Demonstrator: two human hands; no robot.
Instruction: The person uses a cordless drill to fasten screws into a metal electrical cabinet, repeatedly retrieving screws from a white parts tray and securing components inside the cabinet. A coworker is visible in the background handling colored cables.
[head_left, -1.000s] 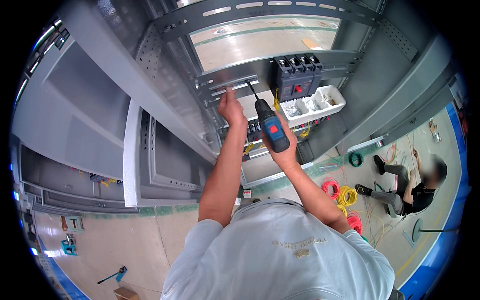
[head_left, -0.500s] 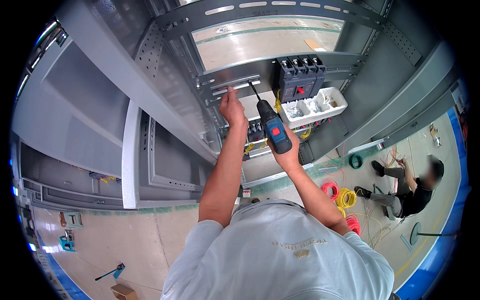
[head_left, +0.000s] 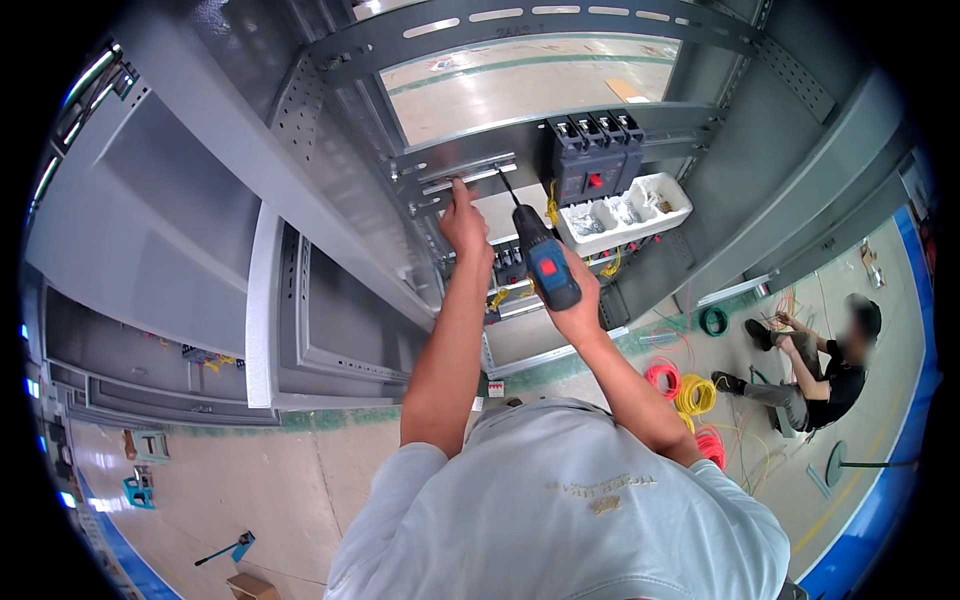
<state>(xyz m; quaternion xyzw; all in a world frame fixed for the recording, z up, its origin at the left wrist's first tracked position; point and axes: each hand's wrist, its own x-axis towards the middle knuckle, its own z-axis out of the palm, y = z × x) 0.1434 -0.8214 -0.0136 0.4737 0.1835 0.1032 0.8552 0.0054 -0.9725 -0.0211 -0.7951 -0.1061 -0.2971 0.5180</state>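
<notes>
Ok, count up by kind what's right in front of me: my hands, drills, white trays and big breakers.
Hands, meaning your left hand and right hand: 2
Drill: 1
White tray: 1
Big breaker: 1
Total: 5

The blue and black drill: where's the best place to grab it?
The drill is probably best held by its thick back end, from the near right, where the right hand grips it. Its thin bit points away toward the metal rail, so a grip back there is clear of the tip.
</notes>
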